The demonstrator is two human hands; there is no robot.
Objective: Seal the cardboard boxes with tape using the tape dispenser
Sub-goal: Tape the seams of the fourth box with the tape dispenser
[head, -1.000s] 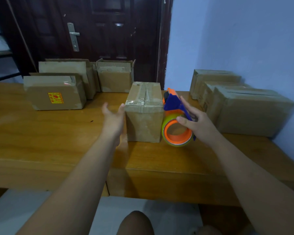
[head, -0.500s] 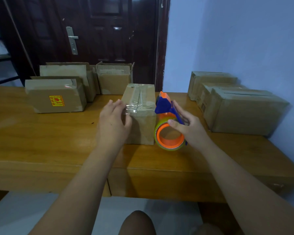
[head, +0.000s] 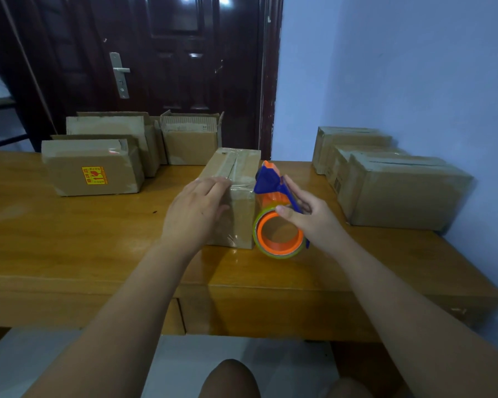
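1. The left hand (head: 194, 214), fingers straight, presses the taped brown cardboard box (head: 239, 173) mid-table.
2. The right hand (head: 314, 221) curls round the orange-and-blue tape dispenser (head: 270, 191), just beside the box's right side.
3. Closed brown boxes (head: 400, 193) line the right wall; open-flapped brown cartons (head: 92, 168) stand back left on the wooden table (head: 69, 239).

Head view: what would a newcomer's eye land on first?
The orange-and-blue tape dispenser, held by the right hand at the centre of the table, stands out against the brown. Beside it the left hand lies flat on the taped cardboard box. Other boxes sit far left, a second pile far right.
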